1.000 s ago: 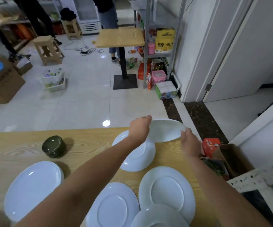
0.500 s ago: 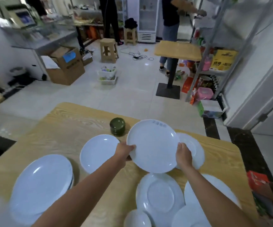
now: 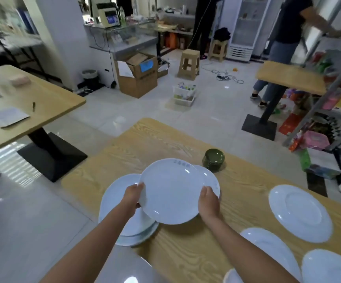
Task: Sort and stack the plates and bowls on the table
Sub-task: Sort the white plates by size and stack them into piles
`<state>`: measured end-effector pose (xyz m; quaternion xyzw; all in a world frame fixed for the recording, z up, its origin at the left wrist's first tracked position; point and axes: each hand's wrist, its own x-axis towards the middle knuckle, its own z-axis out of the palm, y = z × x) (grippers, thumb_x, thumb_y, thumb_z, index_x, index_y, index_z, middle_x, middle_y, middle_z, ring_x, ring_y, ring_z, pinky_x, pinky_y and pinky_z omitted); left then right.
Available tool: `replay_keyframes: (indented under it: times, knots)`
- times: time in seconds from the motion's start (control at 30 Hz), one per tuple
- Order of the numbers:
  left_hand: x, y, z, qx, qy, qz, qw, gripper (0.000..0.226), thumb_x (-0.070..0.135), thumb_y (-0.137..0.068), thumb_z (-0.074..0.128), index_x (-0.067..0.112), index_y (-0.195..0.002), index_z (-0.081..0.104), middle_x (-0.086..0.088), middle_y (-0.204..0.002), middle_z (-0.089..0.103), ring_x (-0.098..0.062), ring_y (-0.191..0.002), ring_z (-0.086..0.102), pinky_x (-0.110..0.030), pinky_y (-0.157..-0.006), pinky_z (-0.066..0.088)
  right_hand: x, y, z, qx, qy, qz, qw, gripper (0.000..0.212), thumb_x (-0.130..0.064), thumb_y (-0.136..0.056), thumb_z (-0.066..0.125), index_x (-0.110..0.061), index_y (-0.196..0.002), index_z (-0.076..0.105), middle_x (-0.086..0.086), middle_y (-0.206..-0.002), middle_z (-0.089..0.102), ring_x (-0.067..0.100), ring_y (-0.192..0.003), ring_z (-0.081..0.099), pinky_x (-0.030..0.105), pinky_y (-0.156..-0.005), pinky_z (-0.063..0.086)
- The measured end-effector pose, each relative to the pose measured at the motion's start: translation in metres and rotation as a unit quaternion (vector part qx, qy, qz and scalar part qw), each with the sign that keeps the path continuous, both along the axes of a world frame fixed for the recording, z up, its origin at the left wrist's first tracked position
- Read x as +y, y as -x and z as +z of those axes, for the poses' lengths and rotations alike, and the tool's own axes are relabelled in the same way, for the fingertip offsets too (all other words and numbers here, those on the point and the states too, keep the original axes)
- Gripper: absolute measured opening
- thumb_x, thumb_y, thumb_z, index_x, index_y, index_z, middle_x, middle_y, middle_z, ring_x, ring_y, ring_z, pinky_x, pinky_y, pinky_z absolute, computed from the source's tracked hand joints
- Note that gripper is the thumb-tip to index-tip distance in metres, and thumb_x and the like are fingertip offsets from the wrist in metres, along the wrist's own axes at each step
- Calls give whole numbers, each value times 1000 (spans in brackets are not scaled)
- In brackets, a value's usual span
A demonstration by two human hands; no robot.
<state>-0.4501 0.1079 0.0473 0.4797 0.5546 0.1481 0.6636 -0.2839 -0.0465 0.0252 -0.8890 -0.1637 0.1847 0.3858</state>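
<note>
I hold a white plate (image 3: 170, 190) in the air above the wooden table (image 3: 247, 190), tilted towards me. My left hand (image 3: 133, 196) grips its left rim and my right hand (image 3: 208, 202) grips its right rim. Under its left half lies a stack of white plates (image 3: 114, 201) near the table's left edge. Another white plate (image 3: 211, 177) peeks out behind its right side. A stack of small dark green bowls (image 3: 214, 159) stands farther back. Other white plates lie at the right (image 3: 300, 213) and along the near edge (image 3: 271, 248), (image 3: 331, 266), (image 3: 124, 270).
A second wooden table (image 3: 28, 103) with papers stands to the left. Across the tiled floor are a cardboard box (image 3: 137, 76), stools (image 3: 189, 63), a white basket (image 3: 183, 93), a small pedestal table (image 3: 290, 77), shelving (image 3: 329, 111) and two standing persons.
I have carried the plate from the table's far right side leftward, and it now hangs over the plate stack at the left. The view has swung left with it.
</note>
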Motion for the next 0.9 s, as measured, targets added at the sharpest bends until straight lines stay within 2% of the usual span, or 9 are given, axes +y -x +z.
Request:
replay_keyframes:
  times: [0.17, 0.27, 0.33, 0.43, 0.53, 0.6, 0.7, 0.8, 0.9]
  knots:
    - [39, 36, -15, 10, 16, 67, 998, 30, 22, -102, 36, 10, -123, 54, -4, -88, 58, -21, -74, 54, -28, -62, 44, 48, 32, -7, 20, 49, 60, 997, 22, -25, -102, 32, -12, -89, 45, 4, -88, 52, 19, -81, 47, 28, -72, 35]
    - [58, 52, -25, 2, 27, 86, 996, 31, 20, -103, 35, 12, -127, 52, -6, -100, 57, -23, -81, 54, -28, -65, 44, 69, 43, -11, 37, 85, 100, 991, 15, -24, -100, 34, -14, -92, 41, 4, -91, 48, 20, -85, 45, 28, -74, 34]
    - [69, 60, -31, -3, 35, 95, 995, 29, 18, -102, 35, 12, -123, 53, -5, -95, 58, -23, -80, 54, -30, -68, 44, 82, 48, -13, 46, 104, 117, 987, 12, -22, -99, 34, -14, -92, 39, 3, -91, 46, 20, -86, 43, 29, -75, 34]
    - [85, 68, -37, 0, 38, 91, 995, 27, 14, -99, 34, 15, -115, 55, -2, -85, 57, -19, -73, 53, -27, -62, 43, 99, 54, -12, 63, 130, 130, 981, 15, -20, -97, 35, -14, -86, 43, 3, -87, 48, 23, -88, 46, 33, -77, 38]
    - [100, 72, -43, 22, 28, 82, 996, 27, 15, -98, 35, 12, -118, 53, -6, -87, 55, -23, -77, 52, -27, -60, 40, 113, 56, -8, 56, 159, 149, 974, 29, -21, -98, 37, -5, -116, 52, 13, -115, 59, 27, -102, 55, 36, -88, 44]
    - [106, 72, -47, 48, 4, 71, 996, 29, 14, -97, 36, 7, -120, 53, -9, -89, 55, -26, -79, 52, -28, -60, 40, 119, 56, -7, 45, 177, 160, 970, 33, -22, -99, 38, -3, -122, 51, 14, -123, 58, 29, -111, 57, 36, -91, 45]
    - [111, 72, -51, 86, -42, 47, 994, 32, 13, -96, 39, -3, -118, 55, -14, -92, 58, -27, -81, 55, -34, -71, 45, 124, 55, -9, 38, 196, 176, 964, 33, -22, -97, 41, -4, -124, 50, 15, -125, 58, 31, -113, 57, 36, -92, 46]
    - [113, 72, -55, 158, -81, 6, 984, 35, 20, -97, 40, -1, -121, 55, -22, -117, 59, -35, -107, 56, -42, -95, 46, 125, 55, -12, 35, 211, 187, 959, 35, -23, -97, 40, -6, -126, 48, 14, -127, 57, 31, -114, 57, 36, -92, 46]
    - [111, 71, -57, 262, -130, -51, 955, 40, 26, -98, 39, 0, -122, 56, -23, -125, 56, -39, -119, 50, -42, -104, 40, 124, 55, -16, 41, 216, 194, 956, 37, -25, -96, 41, -8, -128, 46, 12, -127, 57, 29, -114, 57, 35, -91, 46]
